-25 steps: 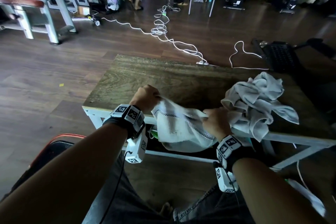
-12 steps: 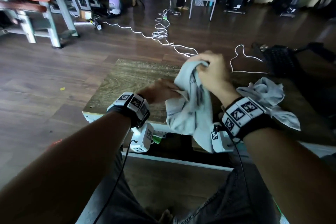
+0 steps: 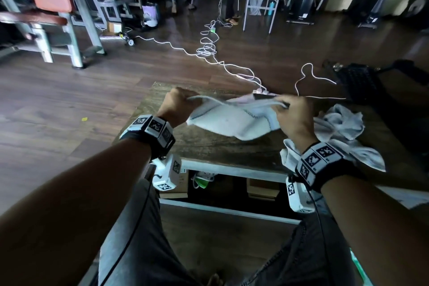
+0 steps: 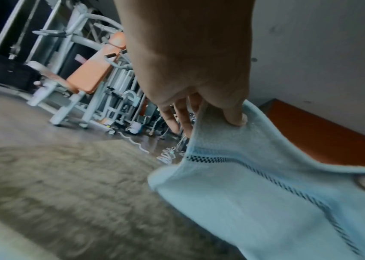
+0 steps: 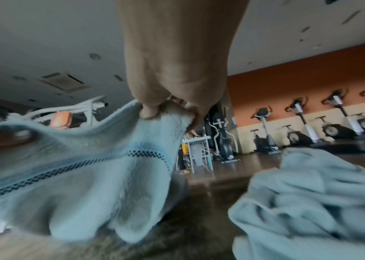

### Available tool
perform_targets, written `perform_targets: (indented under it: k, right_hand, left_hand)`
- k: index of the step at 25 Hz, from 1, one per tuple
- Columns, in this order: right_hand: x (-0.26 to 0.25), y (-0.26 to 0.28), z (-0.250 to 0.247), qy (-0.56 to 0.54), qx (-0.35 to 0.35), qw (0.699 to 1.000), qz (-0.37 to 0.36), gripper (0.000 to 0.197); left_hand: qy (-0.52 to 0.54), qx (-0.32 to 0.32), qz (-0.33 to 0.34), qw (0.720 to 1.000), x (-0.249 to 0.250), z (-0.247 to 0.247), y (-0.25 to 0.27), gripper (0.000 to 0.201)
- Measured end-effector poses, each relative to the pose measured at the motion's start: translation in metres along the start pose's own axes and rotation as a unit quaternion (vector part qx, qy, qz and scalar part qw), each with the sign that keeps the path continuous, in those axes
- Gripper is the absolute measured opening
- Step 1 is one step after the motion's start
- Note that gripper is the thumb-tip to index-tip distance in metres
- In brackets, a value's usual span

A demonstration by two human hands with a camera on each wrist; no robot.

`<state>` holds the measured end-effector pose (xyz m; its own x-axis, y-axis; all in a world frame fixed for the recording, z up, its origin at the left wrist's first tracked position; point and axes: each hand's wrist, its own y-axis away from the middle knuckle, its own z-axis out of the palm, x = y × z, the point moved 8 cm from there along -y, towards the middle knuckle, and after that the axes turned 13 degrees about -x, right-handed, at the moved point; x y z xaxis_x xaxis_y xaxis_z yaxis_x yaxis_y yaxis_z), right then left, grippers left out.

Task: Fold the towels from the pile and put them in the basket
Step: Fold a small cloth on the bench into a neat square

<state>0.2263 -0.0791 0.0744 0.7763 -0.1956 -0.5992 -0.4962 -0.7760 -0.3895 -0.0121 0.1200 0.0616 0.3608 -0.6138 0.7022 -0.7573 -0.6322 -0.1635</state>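
The left hand (image 3: 178, 105) pinches one top corner of a white towel (image 3: 229, 121) with a dark checkered stripe, thumb pressed over its hem, and the right hand (image 3: 296, 118) pinches the opposite corner, so the cloth sags between them just above the wooden table (image 3: 209, 146). The pile of crumpled towels (image 3: 343, 127) lies on the table just right of the right wrist. Beyond the table's far edge, white cables (image 3: 209, 51) trail across the dark wood floor (image 3: 69, 104).
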Motion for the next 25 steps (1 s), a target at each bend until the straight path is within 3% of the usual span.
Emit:
perform_targets:
  k: [1, 4, 7, 10, 12, 14, 17, 21, 25]
  right_hand:
    - [0.014, 0.01, 0.007, 0.0, -0.032, 0.999, 0.017, 0.005]
    - [0.039, 0.037, 0.023, 0.028, -0.114, 0.993, 0.033, 0.011]
    - [0.052, 0.051, 0.03, 0.052, -0.16, 0.984, 0.057, 0.02]
    - [0.058, 0.055, 0.012, 0.054, -0.133, 0.985, 0.101, 0.014]
    - [0.057, 0.059, -0.004, 0.059, -0.123, 0.984, 0.113, 0.028]
    - [0.051, 0.062, -0.013, 0.048, -0.133, 0.985, 0.102, 0.029]
    - [0.042, 0.067, -0.014, 0.031, -0.149, 0.985, 0.086, 0.018]
    - [0.044, 0.071, -0.008, 0.013, -0.113, 0.989, 0.097, 0.005]
    - [0.048, 0.064, 0.01, 0.009, -0.113, 0.991, 0.075, 0.008]
  left_hand:
    - [0.01, -0.035, -0.018, 0.999, -0.017, 0.007, 0.005, 0.029]
    - [-0.043, -0.122, -0.023, 0.991, -0.03, 0.027, 0.028, 0.021]
    - [-0.057, -0.135, -0.013, 0.989, -0.028, 0.035, 0.034, 0.01]
    - [-0.029, -0.093, -0.024, 0.995, -0.027, 0.031, 0.034, 0.008]
    - [-0.012, -0.044, -0.042, 0.998, -0.028, 0.022, 0.039, 0.014]
    - [-0.003, -0.017, -0.054, 0.998, -0.03, 0.017, 0.044, 0.02]
    - [0.011, -0.043, -0.079, 0.996, -0.032, 0.022, 0.053, 0.02]
    - [-0.006, -0.1, -0.133, 0.986, -0.04, 0.039, 0.064, 0.015]
    - [0.02, -0.102, -0.158, 0.982, -0.048, 0.045, 0.067, 0.014]
